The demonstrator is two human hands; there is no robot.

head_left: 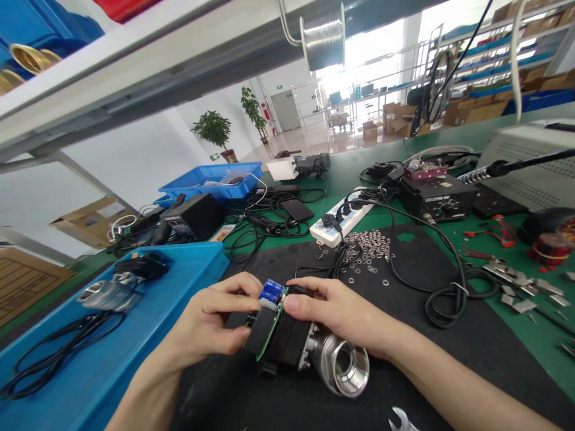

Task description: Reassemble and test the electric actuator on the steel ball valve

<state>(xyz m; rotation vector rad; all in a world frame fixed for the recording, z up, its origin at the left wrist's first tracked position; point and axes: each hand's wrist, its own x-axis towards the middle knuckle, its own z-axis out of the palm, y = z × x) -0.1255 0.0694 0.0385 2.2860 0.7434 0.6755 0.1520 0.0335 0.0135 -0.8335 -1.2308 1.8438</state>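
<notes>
A motorized ball valve lies on the black mat point(215, 395), its threaded steel valve body point(341, 365) pointing toward me on the right. Its black actuator housing point(291, 341) is uncovered on the left side, where a green circuit board point(271, 329) with blue capacitors point(271, 291) stands tilted. My left hand point(224, 314) is closed on the board's left side, fingers above and thumb lower down. With thumb and fingers, my right hand point(327, 305) grips the actuator's top near the board edge. Its fingertips are partly hidden behind the housing.
At left a blue tray point(215, 254) holds another steel valve point(108, 295) and a black cable. Beyond my hands are scattered metal washers point(366, 246) and a white power strip point(344, 218). An open-end wrench point(402, 421) lies in front; a soldering station point(438, 197) stands at right.
</notes>
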